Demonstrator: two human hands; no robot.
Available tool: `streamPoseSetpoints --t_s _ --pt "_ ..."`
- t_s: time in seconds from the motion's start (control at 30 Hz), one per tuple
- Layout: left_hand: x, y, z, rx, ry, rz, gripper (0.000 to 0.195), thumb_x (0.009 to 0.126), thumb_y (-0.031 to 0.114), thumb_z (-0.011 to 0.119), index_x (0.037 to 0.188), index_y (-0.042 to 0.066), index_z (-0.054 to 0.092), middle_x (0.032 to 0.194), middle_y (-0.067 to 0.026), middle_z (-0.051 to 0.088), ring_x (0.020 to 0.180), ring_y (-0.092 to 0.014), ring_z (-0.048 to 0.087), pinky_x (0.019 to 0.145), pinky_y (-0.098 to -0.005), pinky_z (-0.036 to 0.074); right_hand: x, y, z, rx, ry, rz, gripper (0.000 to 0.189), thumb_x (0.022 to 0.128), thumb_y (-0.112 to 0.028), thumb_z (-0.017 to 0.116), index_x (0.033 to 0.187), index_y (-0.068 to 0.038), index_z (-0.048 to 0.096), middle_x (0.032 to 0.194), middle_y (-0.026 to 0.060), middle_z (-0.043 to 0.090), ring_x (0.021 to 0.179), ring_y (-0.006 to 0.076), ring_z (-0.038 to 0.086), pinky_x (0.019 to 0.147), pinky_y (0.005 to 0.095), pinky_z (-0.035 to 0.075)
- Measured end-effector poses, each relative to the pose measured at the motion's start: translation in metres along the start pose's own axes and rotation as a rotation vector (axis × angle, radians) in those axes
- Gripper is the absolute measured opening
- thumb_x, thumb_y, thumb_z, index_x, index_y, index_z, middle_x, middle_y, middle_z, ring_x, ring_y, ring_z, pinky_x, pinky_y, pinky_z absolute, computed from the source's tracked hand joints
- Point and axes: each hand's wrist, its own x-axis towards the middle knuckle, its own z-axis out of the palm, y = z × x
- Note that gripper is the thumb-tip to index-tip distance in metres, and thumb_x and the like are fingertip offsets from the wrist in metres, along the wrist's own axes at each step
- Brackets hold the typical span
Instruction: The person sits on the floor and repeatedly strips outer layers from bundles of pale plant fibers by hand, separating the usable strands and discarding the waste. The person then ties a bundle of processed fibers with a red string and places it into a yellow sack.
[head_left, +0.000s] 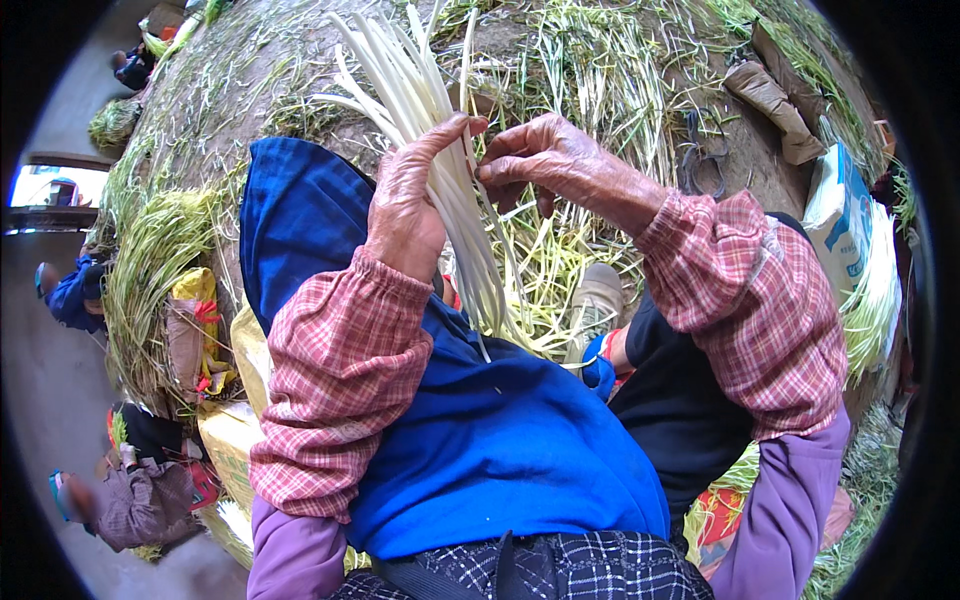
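Note:
My left hand (417, 187) is closed around a bundle of long pale stalks (465, 232), likely blanched garlic chives, whose white ends fan out above it. The bundle's other part hangs down over a blue cloth (517, 442) on my lap. Just right of the bundle is my right hand (544, 161), its thumb and forefinger pinched together at a thin stalk by the bundle's edge. Whether that stalk is firmly held cannot be told. Both forearms wear red checked sleeve covers.
Loose green and yellow leaves (600, 82) litter the ground. Metal scissors (703, 157) lie at the right, near a plastic-wrapped pale bundle (874, 292). A leaf heap (161, 240) and yellow sacks (229, 442) are at left, with other people (142, 499) beyond. My shoe (598, 300) is below.

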Motion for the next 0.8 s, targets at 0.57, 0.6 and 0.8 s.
streamPoseSetpoints --t_s 0.57,0.6,0.8 --pt "-0.008 -0.011 0.004 0.089 -0.205 0.085 0.028 0.082 0.01 0.069 0.107 0.001 0.061 0.089 -0.0059 0.066 0.078 -0.014 0.063 0.071 -0.0255 0.05 -0.004 -0.018 -0.013 0.255 0.33 -0.049 0.018 0.086 -0.021 0.065 0.085 -0.003 0.069 0.061 -0.0008 0.061 0.047 0.0042 0.052 0.041 0.0189 0.037" --pt "-0.007 -0.017 0.0 0.062 -0.176 0.121 0.03 0.081 0.009 0.069 0.108 0.001 0.06 0.091 -0.0059 0.065 0.08 -0.014 0.063 0.072 -0.0253 0.05 -0.004 -0.017 -0.011 0.263 0.326 -0.054 0.018 0.086 -0.021 0.065 0.085 -0.003 0.069 0.062 -0.0003 0.061 0.048 0.0047 0.052 0.042 0.0196 0.039" --pt "-0.013 -0.011 0.008 0.07 -0.179 0.084 0.029 0.081 0.008 0.069 0.109 0.002 0.06 0.09 -0.0048 0.066 0.078 -0.014 0.063 0.071 -0.0252 0.051 0.0 -0.014 -0.012 0.283 0.255 -0.131 0.02 0.088 -0.018 0.063 0.08 0.0 0.066 0.06 0.0016 0.06 0.05 0.0058 0.052 0.045 0.0213 0.04"
